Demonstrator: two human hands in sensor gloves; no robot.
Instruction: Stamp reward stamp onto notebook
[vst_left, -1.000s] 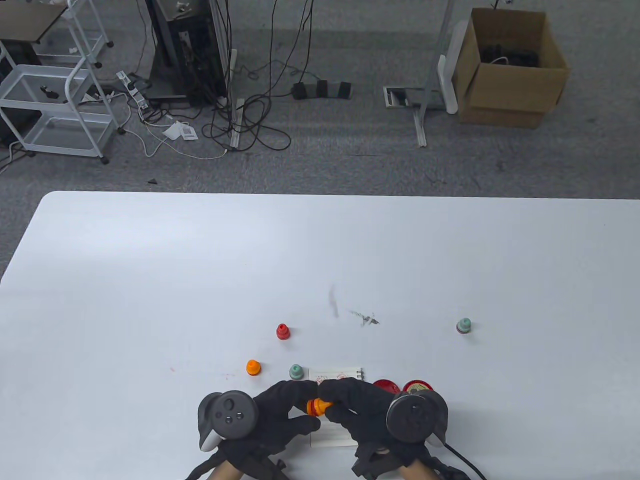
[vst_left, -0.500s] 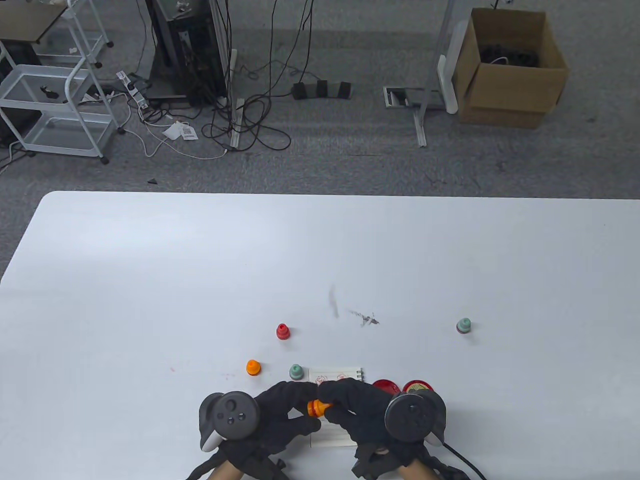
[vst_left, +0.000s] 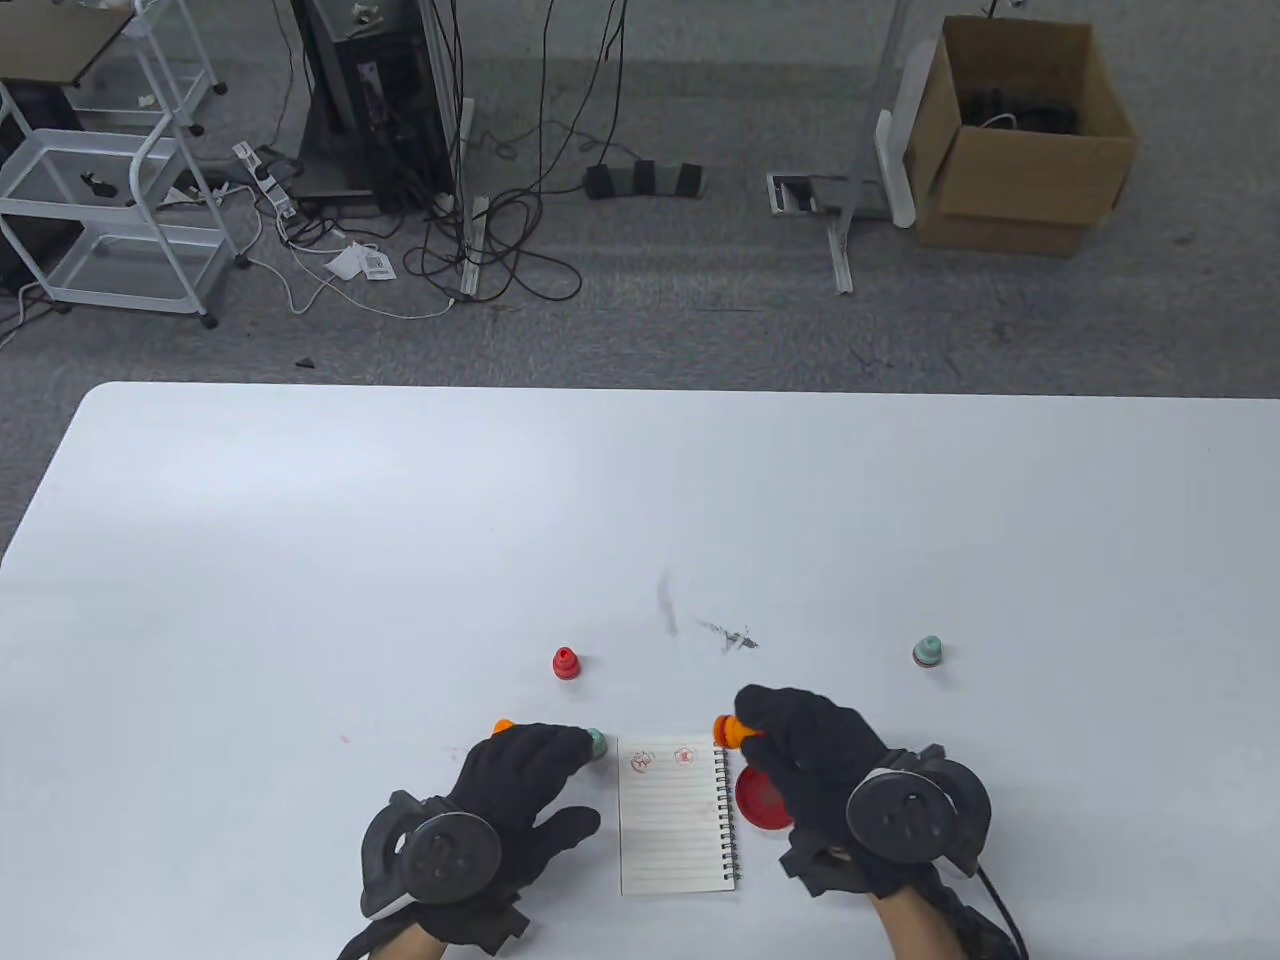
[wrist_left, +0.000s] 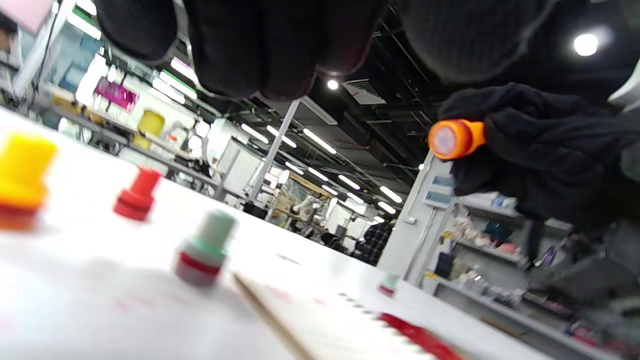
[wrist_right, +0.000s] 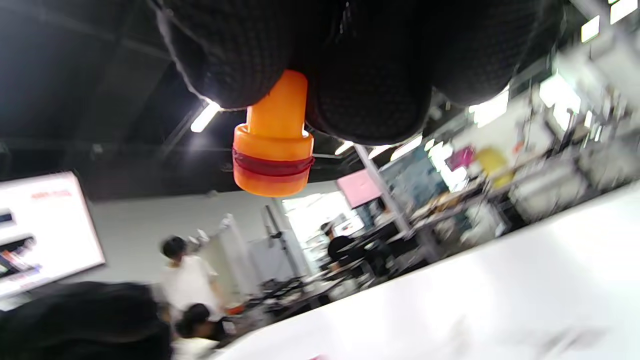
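Stamp (vst_left: 727, 729) pinched in right hand (vst_left: 800, 750), lifted off far-right corner of notebook (vst_left: 675, 815). Left hand (vst_left: 520, 790) loose, empty, fingertips by green stamp (vst_left: 597, 741), clear of page.

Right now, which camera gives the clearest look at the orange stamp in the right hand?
The right wrist view: the orange stamp fills it, gripped by the right hand. Left wrist view shows its face; table view, a sliver.

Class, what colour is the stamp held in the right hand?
Orange, with a dark red band round its base; the stamp in the right hand shows best in the right wrist view.
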